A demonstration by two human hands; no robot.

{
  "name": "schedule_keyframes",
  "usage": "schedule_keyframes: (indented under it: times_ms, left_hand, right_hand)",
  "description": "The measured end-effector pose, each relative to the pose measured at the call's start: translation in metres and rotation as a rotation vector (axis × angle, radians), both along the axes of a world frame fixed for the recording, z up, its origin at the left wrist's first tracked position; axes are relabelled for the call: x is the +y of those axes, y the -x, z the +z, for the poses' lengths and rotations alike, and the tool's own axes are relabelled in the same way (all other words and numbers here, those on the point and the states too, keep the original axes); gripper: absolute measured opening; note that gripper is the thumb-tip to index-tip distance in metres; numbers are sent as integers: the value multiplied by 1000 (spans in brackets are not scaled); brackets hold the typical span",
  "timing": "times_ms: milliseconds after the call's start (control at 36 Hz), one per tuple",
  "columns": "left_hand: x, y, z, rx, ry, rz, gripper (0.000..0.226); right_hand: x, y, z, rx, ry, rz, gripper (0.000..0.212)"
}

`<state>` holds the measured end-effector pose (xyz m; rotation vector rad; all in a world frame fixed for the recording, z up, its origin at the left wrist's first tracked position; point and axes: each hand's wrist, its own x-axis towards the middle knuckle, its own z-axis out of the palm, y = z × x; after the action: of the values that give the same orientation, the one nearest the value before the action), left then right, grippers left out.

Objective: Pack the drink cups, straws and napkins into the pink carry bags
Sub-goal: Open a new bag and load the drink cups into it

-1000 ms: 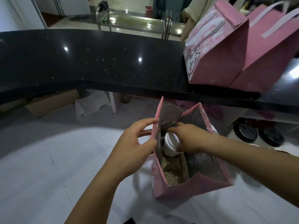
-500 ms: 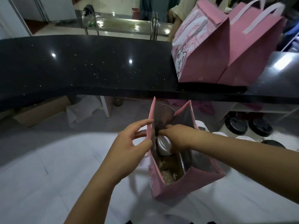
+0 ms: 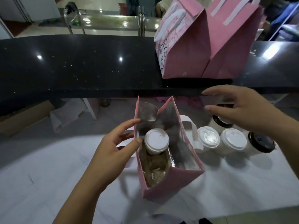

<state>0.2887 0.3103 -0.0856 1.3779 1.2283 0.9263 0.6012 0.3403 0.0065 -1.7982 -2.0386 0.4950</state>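
My left hand (image 3: 119, 143) pinches the pink bag (image 3: 171, 183) by its left wall. My right hand (image 3: 242, 110), fingers spread, hangs just over the standing cups (image 3: 208, 138), right of the bag.

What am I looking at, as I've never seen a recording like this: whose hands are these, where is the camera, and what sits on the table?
There is no machine here. A person works with bare hands, and one wide-angle camera worn on their head looks down at them, so you see their own view. The left hand pinches the left wall of the open pink bag, which stands on the white surface with one white-lidded cup inside. The right hand is open, holds nothing and hovers over four more cups beside the bag: two with white lids and two with black lids. Two more pink bags stand on the black counter behind.
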Motion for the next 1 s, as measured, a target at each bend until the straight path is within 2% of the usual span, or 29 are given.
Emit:
schedule_keyframes:
  times_ms: [111, 250, 306, 389, 472, 556, 639, 806, 1000]
  left_hand:
    - [-7, -3, 2, 19, 7, 34, 44]
    - [-19, -7, 5, 28, 23, 55, 51]
    - [-24, -9, 5, 60, 25, 47, 60]
    - [-36, -13, 8, 165, -8, 40, 67]
    - [-51, -19, 12, 238, -56, 49, 62]
    - [-64, -28, 15, 321, -109, 88, 45]
    - [-74, -40, 13, 375, -152, 143, 38]
    - [-84, -62, 5, 461, -210, 231, 47]
    - [-84, -70, 1, 499, -173, 232, 58]
  right_hand:
    - [2, -47, -44, -78, 29, -142, 58]
    - [5, -63, -103, -292, 323, -37, 89]
    - [8, -65, -122, -388, 380, 0, 98]
    - [15, -73, -142, -411, 408, 42, 106]
    - [22, -81, -152, -453, 427, 76, 105]
    - [26, -78, -152, -452, 413, 97, 94]
    - [32, -75, -151, -424, 373, 115, 87]
    - [39, -68, -145, -340, 272, 97, 82]
    - [33, -55, -99, -108, -83, 69, 76]
